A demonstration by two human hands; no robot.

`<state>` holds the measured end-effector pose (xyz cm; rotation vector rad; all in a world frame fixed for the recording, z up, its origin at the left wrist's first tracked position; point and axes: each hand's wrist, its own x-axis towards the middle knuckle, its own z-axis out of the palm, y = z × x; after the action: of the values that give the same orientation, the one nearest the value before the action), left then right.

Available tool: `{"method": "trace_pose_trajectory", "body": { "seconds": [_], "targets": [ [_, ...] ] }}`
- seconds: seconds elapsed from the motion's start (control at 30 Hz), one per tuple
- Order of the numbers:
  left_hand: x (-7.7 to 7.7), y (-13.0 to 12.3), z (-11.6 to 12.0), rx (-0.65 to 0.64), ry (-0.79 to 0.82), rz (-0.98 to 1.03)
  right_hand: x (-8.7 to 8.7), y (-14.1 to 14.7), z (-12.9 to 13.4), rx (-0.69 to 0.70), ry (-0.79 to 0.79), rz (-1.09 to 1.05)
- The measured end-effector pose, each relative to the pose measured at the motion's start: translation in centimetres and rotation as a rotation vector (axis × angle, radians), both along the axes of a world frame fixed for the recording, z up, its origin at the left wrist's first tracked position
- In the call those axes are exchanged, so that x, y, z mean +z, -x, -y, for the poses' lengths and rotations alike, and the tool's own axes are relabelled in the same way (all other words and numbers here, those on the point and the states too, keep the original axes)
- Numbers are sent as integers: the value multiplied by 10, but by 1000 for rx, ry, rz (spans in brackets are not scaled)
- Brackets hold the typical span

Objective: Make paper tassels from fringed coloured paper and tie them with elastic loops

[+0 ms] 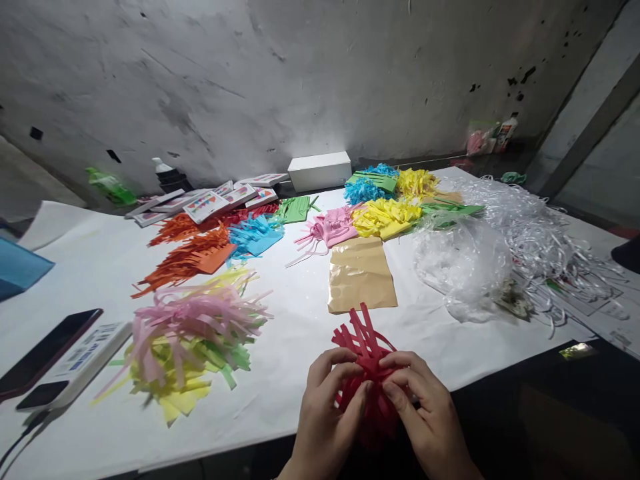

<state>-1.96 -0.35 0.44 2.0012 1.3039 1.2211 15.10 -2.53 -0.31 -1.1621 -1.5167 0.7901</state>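
Note:
A red paper tassel point(369, 357) with cut strips is held between my two hands at the table's front edge. My left hand point(333, 393) pinches its left side, thumb and fingers closed near the middle. On the other side my right hand point(417, 393) grips it the same way. Strips fan out above the fingers, and more hang below in shadow. Just beyond the tassel lies a tan, shiny sheet point(361, 277), flat on the white-covered table point(280, 373).
Left are pink and yellow tassels point(190, 333), a phone point(55, 347) and a power bank point(75, 367). Orange fringed paper point(200, 257), flat boxes point(210, 200), a white box point(320, 171) and yellow fringes point(387, 217) lie farther back. Clear plastic point(460, 267) and white strings point(530, 220) spread right.

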Motion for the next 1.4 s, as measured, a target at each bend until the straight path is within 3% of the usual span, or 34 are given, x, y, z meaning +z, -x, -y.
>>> {"method": "trace_pose_trajectory", "body": {
  "seconds": [0.17,0.43,0.57,0.73,0.87,0.97,1.17,1.3,1.4],
  "targets": [
    [0,0,-3,-5,-50,-57,0,-3,1,-3,20,-28],
    [4,5,-1,-97,-99,-111,-9,-4,0,-137,116,-98],
    [5,7,-2,-95,-135,-147,-9,-4,1,-113,125,-64],
    [4,9,-1,-88,-192,-239,1,-7,-1,-194,-226,163],
    [2,5,-4,-59,-334,-278,11,-5,-6,-18,-329,429],
    [3,4,-6,-79,-450,-298,11,-3,-11,6,-319,478],
    [-2,10,-4,-120,-454,-282,4,-12,-16,-205,-200,331],
    [-6,9,-3,-88,-433,-220,10,-17,-12,-82,-101,283],
    [-4,5,-2,-108,-439,-218,14,-17,-11,31,-83,397]
  ]
}}
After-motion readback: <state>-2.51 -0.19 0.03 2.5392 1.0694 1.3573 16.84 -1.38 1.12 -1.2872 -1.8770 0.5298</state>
